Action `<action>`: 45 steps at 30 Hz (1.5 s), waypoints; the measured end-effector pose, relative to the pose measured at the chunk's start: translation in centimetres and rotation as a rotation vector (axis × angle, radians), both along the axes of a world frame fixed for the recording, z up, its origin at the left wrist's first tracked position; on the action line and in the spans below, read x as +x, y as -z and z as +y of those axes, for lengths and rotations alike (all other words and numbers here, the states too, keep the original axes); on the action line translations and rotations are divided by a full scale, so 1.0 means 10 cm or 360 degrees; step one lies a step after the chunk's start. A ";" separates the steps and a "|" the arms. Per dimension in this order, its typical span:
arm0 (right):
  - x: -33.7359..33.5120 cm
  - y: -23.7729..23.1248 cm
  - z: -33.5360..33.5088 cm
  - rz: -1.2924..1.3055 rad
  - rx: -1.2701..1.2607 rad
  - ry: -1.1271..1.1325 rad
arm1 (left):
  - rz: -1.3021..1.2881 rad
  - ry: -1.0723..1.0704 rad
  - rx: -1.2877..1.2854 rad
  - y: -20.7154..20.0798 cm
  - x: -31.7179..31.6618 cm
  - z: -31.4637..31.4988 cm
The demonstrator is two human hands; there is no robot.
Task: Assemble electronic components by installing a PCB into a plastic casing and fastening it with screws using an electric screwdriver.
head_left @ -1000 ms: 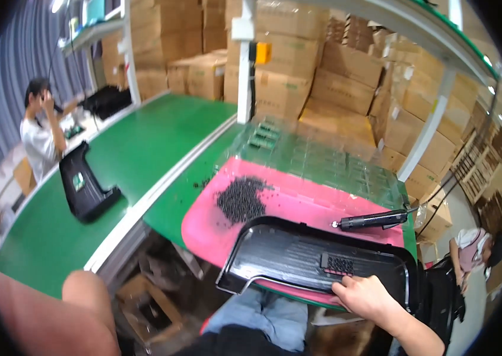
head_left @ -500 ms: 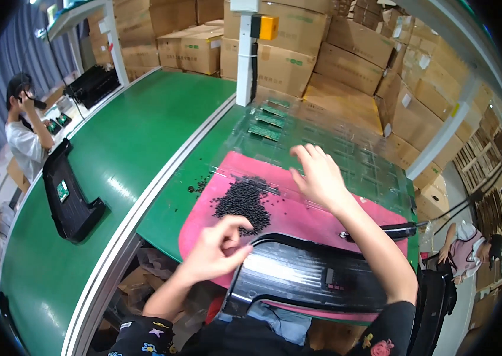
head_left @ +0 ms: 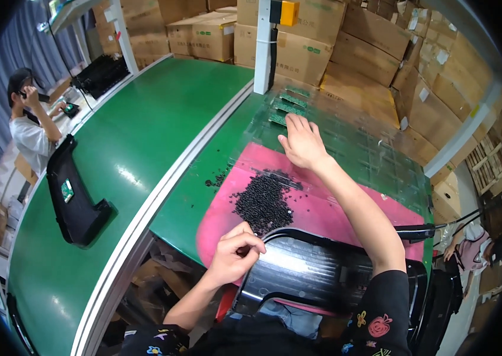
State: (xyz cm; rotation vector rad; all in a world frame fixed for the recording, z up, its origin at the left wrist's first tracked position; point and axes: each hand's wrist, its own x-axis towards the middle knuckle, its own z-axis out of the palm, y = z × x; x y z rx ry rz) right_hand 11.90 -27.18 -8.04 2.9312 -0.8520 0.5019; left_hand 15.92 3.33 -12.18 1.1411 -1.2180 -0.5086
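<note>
Over the clear plastic tray [head_left: 375,155], my right hand [head_left: 305,145] reaches with outstretched fingers toward the nearest green circuit board [head_left: 278,119]; whether the fingertips touch it cannot be seen. More green boards [head_left: 291,110] lie in a row behind that one. My left hand [head_left: 234,256] has its thumb and fingers pinched together, and anything between them is too small to make out. It hovers at the left end of a glossy black plastic housing [head_left: 310,267] lying in front of me. Beyond that hand, a heap of small black pieces [head_left: 266,202] covers part of the pink mat [head_left: 322,216].
A black tool with a cord [head_left: 414,232] lies at the mat's right. On the green conveyor [head_left: 144,142] to my left rests another black housing [head_left: 76,207] with a board in it. A white post [head_left: 263,53] stands behind, before stacked cartons [head_left: 304,59]. People work on both sides.
My right hand has moved away from me and left toward the circuit boards. The fingers of my left hand have closed into a pinch. The whole view has shifted slightly.
</note>
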 end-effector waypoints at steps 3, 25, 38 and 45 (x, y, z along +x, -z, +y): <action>-0.10 -0.09 0.03 -0.0015 -0.0034 -0.0071 | 0.0038 0.0003 0.0045 -0.04 0.00 0.01; 0.32 0.25 -0.02 0.0072 0.0327 0.0432 | -0.0073 -0.0027 0.0007 0.04 -0.02 -0.04; -1.11 -0.89 0.84 -0.0158 -0.0007 -0.0657 | -0.0514 -0.0253 0.0148 -0.27 -0.05 -0.04; -2.20 -1.31 1.67 0.0178 0.0096 -0.0780 | -0.0985 0.0564 0.0695 -1.31 -0.41 -0.46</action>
